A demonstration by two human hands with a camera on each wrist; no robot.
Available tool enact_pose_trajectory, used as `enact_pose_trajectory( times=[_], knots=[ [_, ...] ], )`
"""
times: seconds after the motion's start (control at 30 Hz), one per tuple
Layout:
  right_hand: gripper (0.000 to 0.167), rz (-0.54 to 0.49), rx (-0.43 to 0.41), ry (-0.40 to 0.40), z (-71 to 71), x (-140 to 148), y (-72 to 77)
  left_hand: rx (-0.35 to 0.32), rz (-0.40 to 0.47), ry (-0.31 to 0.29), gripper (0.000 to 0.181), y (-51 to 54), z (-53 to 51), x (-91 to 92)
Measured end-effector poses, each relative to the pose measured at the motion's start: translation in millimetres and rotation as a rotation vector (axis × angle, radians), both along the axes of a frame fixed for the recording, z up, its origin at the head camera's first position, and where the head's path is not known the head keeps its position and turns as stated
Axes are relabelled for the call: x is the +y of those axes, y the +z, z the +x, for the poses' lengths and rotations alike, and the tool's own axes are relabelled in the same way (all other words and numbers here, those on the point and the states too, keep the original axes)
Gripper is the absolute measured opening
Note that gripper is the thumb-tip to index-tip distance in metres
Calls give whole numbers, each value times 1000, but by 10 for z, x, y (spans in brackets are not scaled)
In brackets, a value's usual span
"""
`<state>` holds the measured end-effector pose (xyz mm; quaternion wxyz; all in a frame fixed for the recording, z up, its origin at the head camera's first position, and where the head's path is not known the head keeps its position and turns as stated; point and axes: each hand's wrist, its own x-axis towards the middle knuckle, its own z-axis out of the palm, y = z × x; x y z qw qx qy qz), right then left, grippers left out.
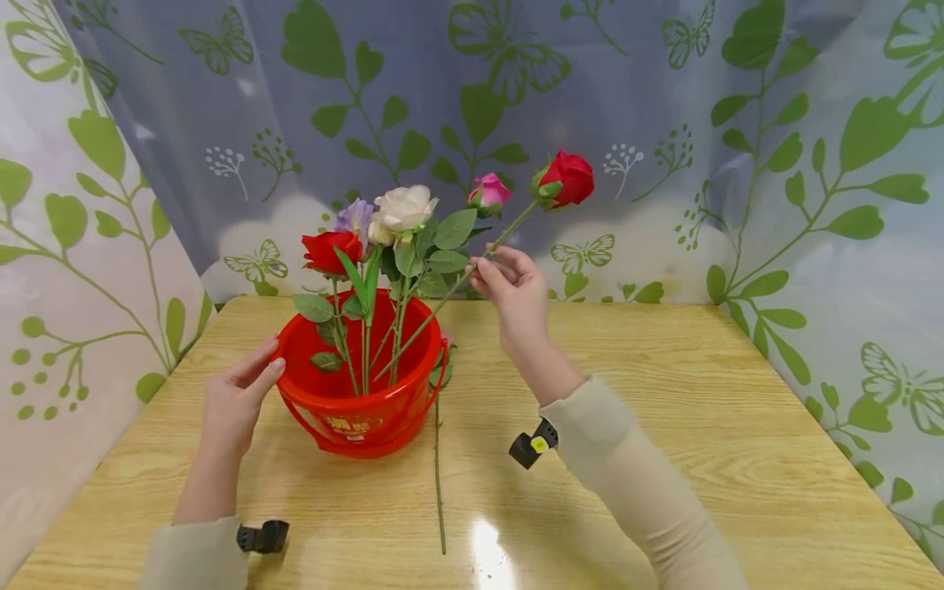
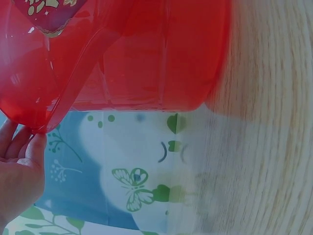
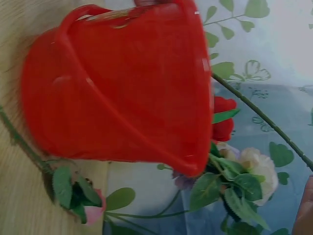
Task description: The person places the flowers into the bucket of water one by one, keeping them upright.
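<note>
A red bucket (image 1: 398, 418) stands on the table, its wall also filling much of the right wrist view. My left hand (image 1: 232, 401) holds the bucket's rim at the left, thumb and fingers on its edge. With thumb and fingertips my right hand (image 1: 519, 303) pinches the stem of a red rose (image 1: 571, 179); the stem slants down into the bucket. Other flowers stand in it: a red flower (image 1: 332, 251), a purple flower (image 1: 356, 219) and a white rose (image 1: 406, 207). A pink rosebud (image 1: 490, 192) shows behind the held stem; its lower stem is hidden.
A pink flower (image 3: 94, 208) lies on the wooden table (image 1: 664, 393) beside the bucket, its stem (image 1: 438, 467) pointing toward the front edge. A patterned curtain (image 1: 413, 49) hangs behind and along both sides. The bucket's handle (image 3: 122, 120) hangs against its side.
</note>
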<state>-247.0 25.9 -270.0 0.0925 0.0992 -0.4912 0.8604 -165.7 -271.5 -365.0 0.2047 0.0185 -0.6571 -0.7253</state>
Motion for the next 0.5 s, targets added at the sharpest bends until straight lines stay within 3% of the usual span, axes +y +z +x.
enact_pose_trajectory(
  times=[0.5],
  knots=[
    [21, 350, 3, 15, -24, -138, -439, 13, -5, -8, 34, -11, -5, -4]
  ],
)
